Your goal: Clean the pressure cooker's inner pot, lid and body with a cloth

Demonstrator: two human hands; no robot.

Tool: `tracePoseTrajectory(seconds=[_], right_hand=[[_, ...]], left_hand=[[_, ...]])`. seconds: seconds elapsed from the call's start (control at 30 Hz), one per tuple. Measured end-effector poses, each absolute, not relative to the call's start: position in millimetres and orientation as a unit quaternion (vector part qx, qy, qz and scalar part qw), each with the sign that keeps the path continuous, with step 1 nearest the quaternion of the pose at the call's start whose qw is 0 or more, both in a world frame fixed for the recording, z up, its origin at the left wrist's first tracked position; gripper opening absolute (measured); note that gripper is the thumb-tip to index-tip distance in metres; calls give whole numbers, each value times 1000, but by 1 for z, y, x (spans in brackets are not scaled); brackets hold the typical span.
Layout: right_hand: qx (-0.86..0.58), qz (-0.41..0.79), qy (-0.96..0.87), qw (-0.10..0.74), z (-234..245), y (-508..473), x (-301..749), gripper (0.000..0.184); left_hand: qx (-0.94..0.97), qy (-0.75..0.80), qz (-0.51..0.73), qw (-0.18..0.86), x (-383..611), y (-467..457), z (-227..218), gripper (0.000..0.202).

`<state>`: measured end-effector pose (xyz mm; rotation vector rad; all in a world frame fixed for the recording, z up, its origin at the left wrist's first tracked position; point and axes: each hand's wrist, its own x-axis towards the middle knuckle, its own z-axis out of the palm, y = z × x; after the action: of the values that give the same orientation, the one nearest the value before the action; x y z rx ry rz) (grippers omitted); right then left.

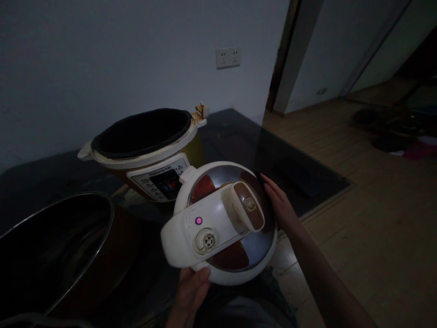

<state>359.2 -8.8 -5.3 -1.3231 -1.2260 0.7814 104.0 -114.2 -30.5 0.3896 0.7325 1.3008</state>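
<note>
Between my hands is a white pressure cooker lid (218, 246) with a shiny metal top, a brown-and-white handle, a pink button and a round valve. It is tilted, its top facing me. My left hand (193, 289) grips the near rim, thumb on top and the other fingers partly hidden below. My right hand (278, 200) holds the far right rim, with most of its fingers out of sight behind it. Just past the lid, the pressure cooker body (150, 161) stands uncovered on the dark table, its control panel facing me and its inside black.
A large round pot (112, 232) with a metal rim stands at the left front. The dark glossy table (232, 132) ends at the right, beside a wooden floor (341, 255). A double wall socket (228, 58) is on the wall behind. Dim clutter lies on the floor far right.
</note>
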Motion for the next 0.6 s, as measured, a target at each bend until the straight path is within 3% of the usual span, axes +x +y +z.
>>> tracePoseTrajectory(seconds=[0.33,0.6], right_hand=[[-600,230,-528,555,-12,-72,339,40],[-572,337,-544,513,0,-28,364,43]], left_hand=[[167,359,577,714,105,-114,-31,62],[202,329,542,747,100,-109,-31,59]])
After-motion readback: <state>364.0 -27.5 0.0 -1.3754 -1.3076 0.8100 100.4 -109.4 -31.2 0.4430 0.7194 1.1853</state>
